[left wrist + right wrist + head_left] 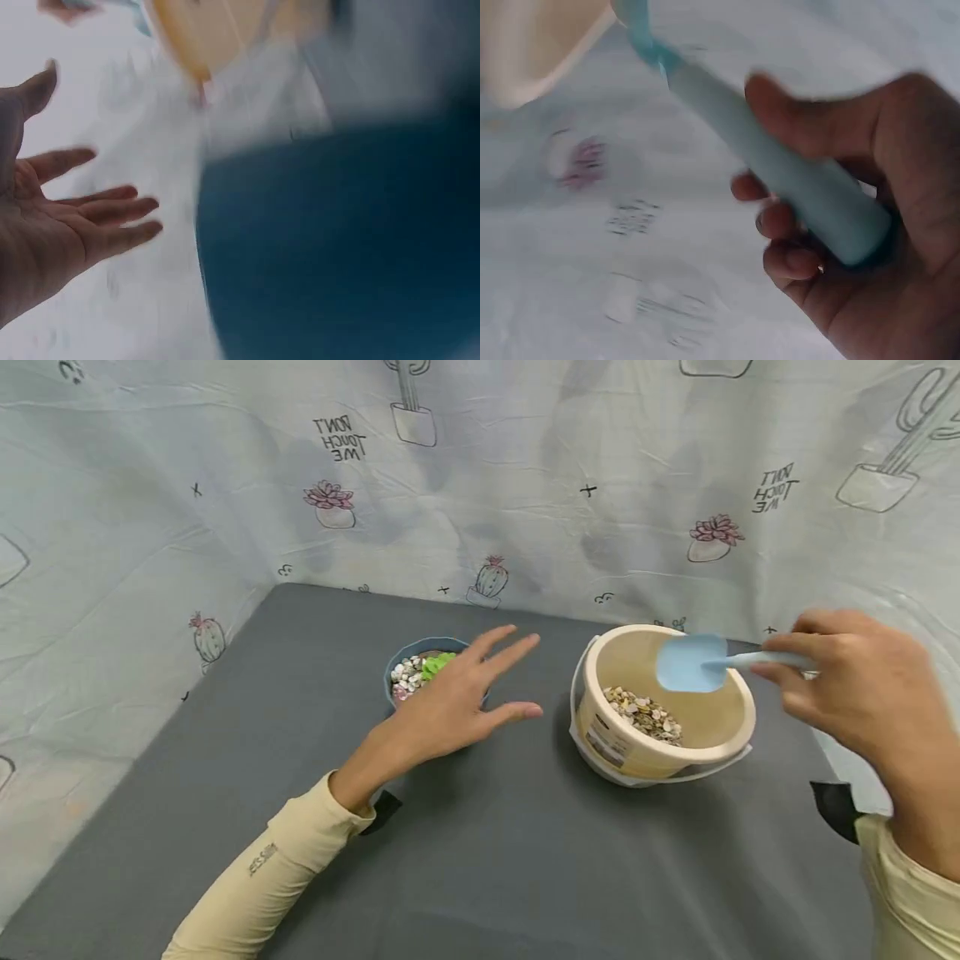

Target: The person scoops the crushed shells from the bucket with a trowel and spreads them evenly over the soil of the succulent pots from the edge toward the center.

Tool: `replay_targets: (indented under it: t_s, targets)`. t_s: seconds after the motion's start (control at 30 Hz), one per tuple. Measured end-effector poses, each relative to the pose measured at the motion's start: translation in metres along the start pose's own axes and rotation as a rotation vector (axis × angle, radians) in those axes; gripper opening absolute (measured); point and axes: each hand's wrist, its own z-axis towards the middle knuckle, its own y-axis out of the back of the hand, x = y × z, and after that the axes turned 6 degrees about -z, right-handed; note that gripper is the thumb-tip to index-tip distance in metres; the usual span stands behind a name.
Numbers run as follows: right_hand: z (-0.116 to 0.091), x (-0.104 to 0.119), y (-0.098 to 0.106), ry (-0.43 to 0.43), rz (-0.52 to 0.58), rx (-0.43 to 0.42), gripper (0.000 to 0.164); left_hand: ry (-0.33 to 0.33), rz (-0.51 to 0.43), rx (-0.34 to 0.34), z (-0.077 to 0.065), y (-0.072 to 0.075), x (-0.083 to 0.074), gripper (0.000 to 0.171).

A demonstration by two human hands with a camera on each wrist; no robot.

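Note:
My right hand (862,685) grips the pale handle of a light blue toy shovel (690,664). Its blade overlaps the far right of a cream bucket's opening in the head view. Pale and brown shell-like bits (645,714) lie at the bottom of the bucket (600,693). In the right wrist view, fingers curl round the shovel handle (772,161), with the thumb along it. My left hand (450,702) holds nothing, its fingers spread. It hovers by a blue bowl (388,681) and partly hides it. White pebbles (408,675) and a green plant piece (435,665) show inside the bowl.
A grey cloth (480,877) covers the table. A white curtain (480,477) printed with cacti hangs behind and at the sides. The bucket's white handle (708,770) is folded down at its front. Black patches (836,810) mark the cloth near each forearm.

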Motion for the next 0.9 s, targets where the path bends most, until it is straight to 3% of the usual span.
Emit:
replay_targets:
  t_s: [0.07, 0.2, 0.33, 0.5, 0.6, 0.73, 0.9]
  targets:
    - [0.007, 0.001, -0.021, 0.086, -0.063, 0.113, 0.009, -0.050, -0.006, 0.048, 0.018, -0.014, -0.010, 0.072]
    - [0.012, 0.013, -0.057, 0.193, -0.132, 0.264, 0.012, -0.050, -0.026, 0.112, 0.043, -0.044, -0.018, 0.064]
    - [0.008, 0.011, -0.072, 0.234, -0.133, 0.271, 0.016, -0.026, -0.053, 0.129, 0.050, -0.062, -0.019, 0.062]
    - [0.011, -0.005, -0.077, 0.219, -0.009, 0.242, 0.020, -0.048, -0.067, 0.063, 0.055, -0.064, -0.020, 0.061]
    - [0.012, -0.008, -0.087, 0.179, 0.082, 0.286, 0.013, -0.065, -0.063, 0.041, 0.056, -0.065, -0.019, 0.061]
    - [0.008, -0.005, -0.099, 0.020, 0.197, 0.346, 0.007, -0.070, -0.070, 0.033, 0.058, -0.070, -0.018, 0.062]
    - [-0.004, -0.009, -0.092, -0.136, 0.261, 0.285, 0.004, -0.091, -0.101, 0.034, 0.062, -0.078, -0.021, 0.060]
